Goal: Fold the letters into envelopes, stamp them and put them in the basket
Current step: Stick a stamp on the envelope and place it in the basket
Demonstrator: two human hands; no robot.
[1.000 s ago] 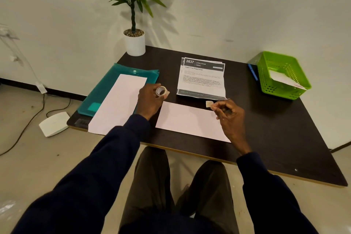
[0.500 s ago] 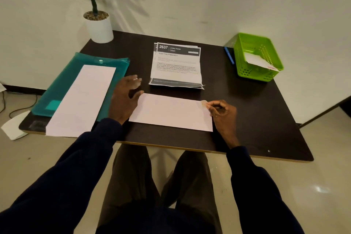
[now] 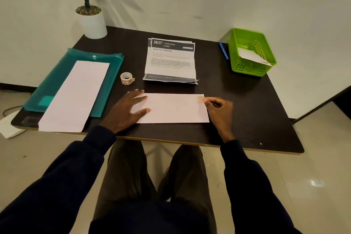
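The left hand (image 3: 131, 109) lies flat with the fingers spread on the left end of the envelope (image 3: 171, 109) and holds it down. The right hand (image 3: 218, 108) has its fingers curled, with the tips on the small stamp (image 3: 200, 99) at the upper right corner of the envelope; it seems to pinch the stamp's edge while laying it down. To do this step well, I think the left hand should keep the paper from sliding, and the right fingertip should rub over the whole stamp so that no corner lifts. One second ago the left hand gripped the roll of stamps (image 3: 126, 78); now the roll stands on the table (image 3: 247, 110) near the printed letters (image 3: 170, 61), and the stamp, then held just off the envelope's corner, sits on it. The green basket (image 3: 250, 51) at the far right already has one envelope inside.
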